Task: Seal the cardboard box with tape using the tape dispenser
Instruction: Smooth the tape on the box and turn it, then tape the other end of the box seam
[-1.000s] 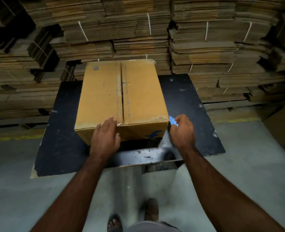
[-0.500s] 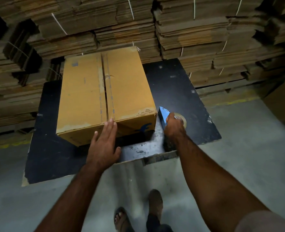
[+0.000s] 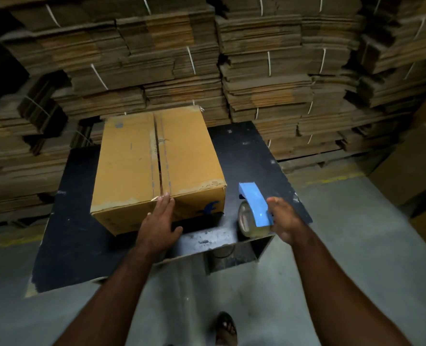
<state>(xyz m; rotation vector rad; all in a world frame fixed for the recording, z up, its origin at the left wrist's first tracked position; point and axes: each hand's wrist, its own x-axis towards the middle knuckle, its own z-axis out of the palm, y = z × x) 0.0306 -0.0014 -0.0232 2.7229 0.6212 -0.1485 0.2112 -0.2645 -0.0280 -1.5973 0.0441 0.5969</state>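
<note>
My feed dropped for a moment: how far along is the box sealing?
Done: the cardboard box sits on the black table with its top flaps folded shut. In hand: the left hand rests flat against the box's near edge at the centre seam, and the right hand grips the blue tape dispenser beside the box. Left: no fresh tape visibly spans the seam, so the taping itself remains.

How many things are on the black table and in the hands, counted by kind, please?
Cardboard box on the black table, left hand flat against its near edge: 1
Blue tape dispenser with a tape roll, held by the right hand: 1
Total: 2
The bundled flat cardboard stacks behind are too many to count.
</note>
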